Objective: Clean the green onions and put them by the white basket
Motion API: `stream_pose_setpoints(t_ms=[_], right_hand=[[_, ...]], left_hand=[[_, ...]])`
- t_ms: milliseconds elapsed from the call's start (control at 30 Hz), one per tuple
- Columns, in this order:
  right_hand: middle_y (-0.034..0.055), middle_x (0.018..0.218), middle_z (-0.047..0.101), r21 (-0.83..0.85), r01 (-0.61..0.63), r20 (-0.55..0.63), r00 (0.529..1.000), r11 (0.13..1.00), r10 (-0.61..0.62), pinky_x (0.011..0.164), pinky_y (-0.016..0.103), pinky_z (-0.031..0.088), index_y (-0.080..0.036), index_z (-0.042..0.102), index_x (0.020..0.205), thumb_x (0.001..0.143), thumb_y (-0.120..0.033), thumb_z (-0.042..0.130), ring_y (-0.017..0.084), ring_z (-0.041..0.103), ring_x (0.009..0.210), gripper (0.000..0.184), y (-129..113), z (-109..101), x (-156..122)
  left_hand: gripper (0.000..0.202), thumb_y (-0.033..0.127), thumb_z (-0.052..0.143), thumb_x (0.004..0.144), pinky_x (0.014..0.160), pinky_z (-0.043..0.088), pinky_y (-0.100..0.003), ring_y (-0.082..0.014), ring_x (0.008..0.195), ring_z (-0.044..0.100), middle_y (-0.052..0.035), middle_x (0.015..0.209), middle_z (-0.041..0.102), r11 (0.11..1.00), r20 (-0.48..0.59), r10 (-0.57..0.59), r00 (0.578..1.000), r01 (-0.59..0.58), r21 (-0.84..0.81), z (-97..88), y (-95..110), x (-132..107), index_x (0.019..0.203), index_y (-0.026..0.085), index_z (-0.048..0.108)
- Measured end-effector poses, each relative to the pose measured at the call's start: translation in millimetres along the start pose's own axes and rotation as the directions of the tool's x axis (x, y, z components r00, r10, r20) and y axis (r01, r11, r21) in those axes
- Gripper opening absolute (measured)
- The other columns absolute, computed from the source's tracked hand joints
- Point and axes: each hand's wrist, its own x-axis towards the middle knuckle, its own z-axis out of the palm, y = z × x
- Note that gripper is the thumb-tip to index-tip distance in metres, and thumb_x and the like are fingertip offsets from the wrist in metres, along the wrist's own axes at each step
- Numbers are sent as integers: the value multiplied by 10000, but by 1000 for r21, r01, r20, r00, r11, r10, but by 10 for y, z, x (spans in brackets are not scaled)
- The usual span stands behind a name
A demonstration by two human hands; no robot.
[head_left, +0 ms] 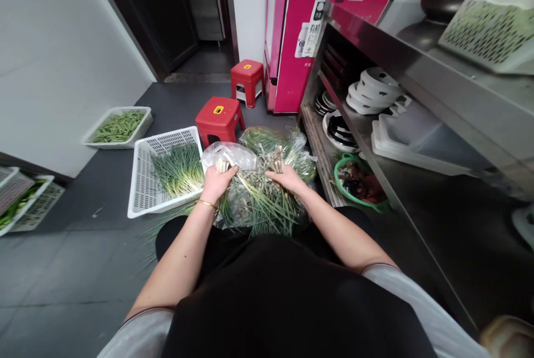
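My left hand (217,182) is closed round a bunch of scallions, their white root ends (222,166) poking up above the thumb. In my right hand (288,179) is a second bunch, with browner, dirtier root ends (276,160) upright over the fingers. Long green leaves hang below both hands. Between and beneath them lies a heap of loose scallions (262,202) with trimmings and clear plastic. A white perforated basket (144,163) stands left of my left hand, holding a laid-out row of scallions (179,171). Beyond my right hand lie bagged greens (269,140).
Two red stools (219,118) stand ahead. Green beans fill a white basket (144,127) by the left wall. At right, a metal shelf (417,68) holds white dishes (371,91) and a green basket (348,196). A pink fridge (292,79) stands behind.
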Motion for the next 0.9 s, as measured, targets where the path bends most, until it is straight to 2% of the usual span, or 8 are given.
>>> stream_pose_setpoints(t_ms=[67,133,233,300,433,600,767,900], right_hand=[[-47,527,508,-86,117,161,982,989,-102,531,245,379,-165,571,653,637,-386,718,105,455,502,266,-96,88,-42],[-42,580,528,-136,193,243,957,972,-157,577,242,377,-152,584,648,624,-342,715,110,475,567,232,-183,184,-73],[-49,571,499,-160,230,264,947,960,-183,581,237,363,-154,543,603,640,-323,689,102,458,571,226,-238,251,-104],[-54,533,472,-130,222,293,940,966,-177,544,231,355,-165,514,589,659,-345,680,93,433,526,254,-223,240,-121],[-51,479,478,-41,160,322,937,986,-138,475,225,361,-170,506,594,688,-344,660,87,432,445,250,-166,187,-140],[-56,477,469,173,51,257,962,984,-95,379,201,329,-161,503,616,657,-273,662,67,410,382,199,-214,128,-149],[-62,459,455,408,-88,275,961,909,-30,331,181,265,-159,480,634,605,-231,673,46,366,346,208,-307,36,-197],[-73,453,463,556,-165,341,939,815,-42,319,182,251,-162,504,720,579,-248,662,35,300,313,229,-391,-133,-289]], left_hand=[[332,271,733,600,429,250,-221,-66,445,332,55,460,391,988,28,79,996,-82,129,41,29,-12,497,175,432],[303,237,719,593,444,254,-220,-69,469,328,49,467,400,977,81,126,989,-138,165,88,47,-27,484,168,445],[269,228,708,602,440,254,-215,-67,460,321,54,463,396,988,192,105,976,-124,92,107,7,-29,514,165,461],[260,264,709,633,422,245,-216,-61,424,310,61,448,382,997,314,72,947,-69,-20,85,-62,-18,562,164,479],[282,321,731,657,391,230,-210,-54,372,324,64,428,399,985,469,56,881,27,-169,54,-207,-5,635,153,506],[306,398,698,712,360,220,-211,-79,324,385,36,400,473,986,538,-14,843,100,-131,122,-311,-43,743,124,565],[355,361,750,672,370,224,-198,-43,360,363,31,535,536,954,573,-21,819,187,-232,192,-415,-114,878,121,588],[381,341,778,630,374,204,-198,-31,375,342,10,561,546,960,563,-109,819,233,-154,140,-534,-110,879,89,636]])
